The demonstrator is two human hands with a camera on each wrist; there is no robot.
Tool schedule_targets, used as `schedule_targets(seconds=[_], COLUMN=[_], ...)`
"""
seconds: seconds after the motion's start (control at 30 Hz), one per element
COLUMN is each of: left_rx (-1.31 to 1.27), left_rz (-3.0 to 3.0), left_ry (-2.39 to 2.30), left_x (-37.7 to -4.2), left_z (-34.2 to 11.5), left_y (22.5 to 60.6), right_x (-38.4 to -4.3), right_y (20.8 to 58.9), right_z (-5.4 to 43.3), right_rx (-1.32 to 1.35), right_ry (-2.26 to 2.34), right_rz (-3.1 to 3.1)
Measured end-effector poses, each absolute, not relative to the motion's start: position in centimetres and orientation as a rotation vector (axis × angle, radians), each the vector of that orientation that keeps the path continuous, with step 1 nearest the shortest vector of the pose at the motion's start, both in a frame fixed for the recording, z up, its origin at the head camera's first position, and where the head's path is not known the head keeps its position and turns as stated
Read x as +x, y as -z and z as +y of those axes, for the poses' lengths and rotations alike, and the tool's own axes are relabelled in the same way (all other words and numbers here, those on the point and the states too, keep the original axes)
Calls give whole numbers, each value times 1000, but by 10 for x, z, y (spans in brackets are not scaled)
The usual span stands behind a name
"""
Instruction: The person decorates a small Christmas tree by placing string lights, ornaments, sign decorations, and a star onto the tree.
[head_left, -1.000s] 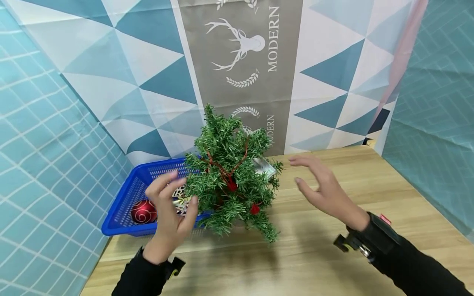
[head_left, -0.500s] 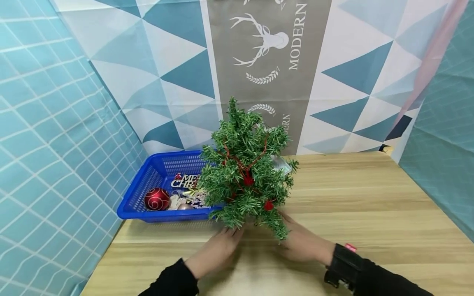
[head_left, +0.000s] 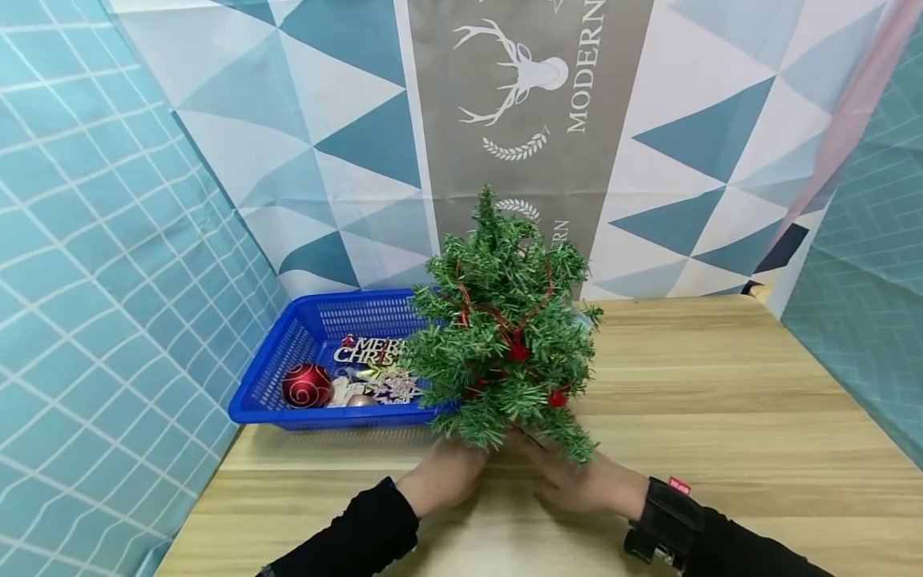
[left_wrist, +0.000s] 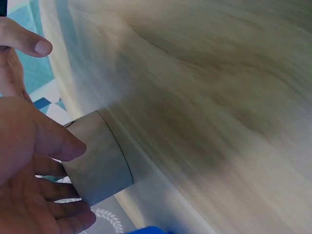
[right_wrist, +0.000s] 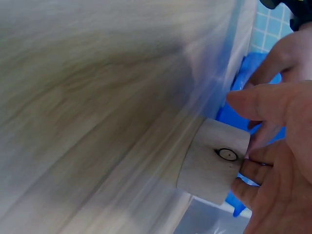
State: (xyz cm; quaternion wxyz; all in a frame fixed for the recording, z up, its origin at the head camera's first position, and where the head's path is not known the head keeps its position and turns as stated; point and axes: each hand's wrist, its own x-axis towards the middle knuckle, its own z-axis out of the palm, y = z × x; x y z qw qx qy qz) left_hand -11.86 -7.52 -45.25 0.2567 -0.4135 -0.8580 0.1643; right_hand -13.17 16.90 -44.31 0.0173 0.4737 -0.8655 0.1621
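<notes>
A small artificial Christmas tree with red cord and red hearts or beads stands on the wooden table. Its pale round pot shows in both wrist views, and a dark oval mark is on its side. My left hand holds the pot from the left, thumb on its side and fingers behind it. From the right, my right hand grips the pot, its curled fingertips at the upper edge. In the head view the lower branches hide the pot and my fingertips.
A blue plastic basket stands behind and left of the tree, partly covered by its branches. In it lie a red bauble, a Merry Christmas sign and small ornaments. Patterned cloths hang behind and at both sides of the table.
My hands have come down from beside the branches to the pot. In the last half second the tree has shifted a little to the right, away from the basket, with my hands on it.
</notes>
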Motion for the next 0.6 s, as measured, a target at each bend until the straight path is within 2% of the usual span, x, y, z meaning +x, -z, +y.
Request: schedule_targets(seconds=[0.17,0.33,0.6], left_rx=[-1175,-1191,-1184], left_rz=[-2269,-2597,-2503], left_ry=[-326,-246,-523], left_x=[-123,-117,-112], left_z=[-70,-60,-45], left_y=[453,445,443], right_x=[-133,-130,-143], right_y=[442,442,465], right_z=[180,196,215], right_rx=[1419,1358,1343], right_ry=[-395,-383,-223], right_rz=[-2872,-2881,-2378])
